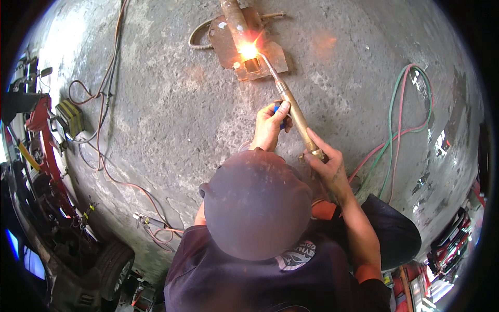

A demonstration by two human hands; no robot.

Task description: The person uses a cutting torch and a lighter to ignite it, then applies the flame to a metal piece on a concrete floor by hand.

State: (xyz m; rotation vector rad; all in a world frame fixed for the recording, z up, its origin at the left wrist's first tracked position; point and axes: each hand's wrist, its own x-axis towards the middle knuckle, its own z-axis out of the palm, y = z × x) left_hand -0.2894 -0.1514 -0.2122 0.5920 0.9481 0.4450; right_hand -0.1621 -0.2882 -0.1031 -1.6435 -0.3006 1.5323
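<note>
A brass cutting torch (pixel 294 113) angles up to a bright glow (pixel 248 50) at a brown metal tube (pixel 232 16) lying over a rusty plate (pixel 278 65) on the concrete floor. My left hand (pixel 270 125) is closed around the torch's middle, with a small blue object (pixel 278 110) beside the fingers. My right hand (pixel 327 166) grips the rear end of the torch near its fittings. A dark rounded head covering (pixel 257 208) hides both wrists' surroundings and part of my left forearm.
A loop of cord (pixel 200 46) lies beside the plate. Red and green hoses (pixel 397 125) loop at the right, other hoses (pixel 109 166) at the left. Red-and-black equipment (pixel 41 130) and a tyre (pixel 117 268) line the left edge; more red items (pixel 447 242) sit at lower right.
</note>
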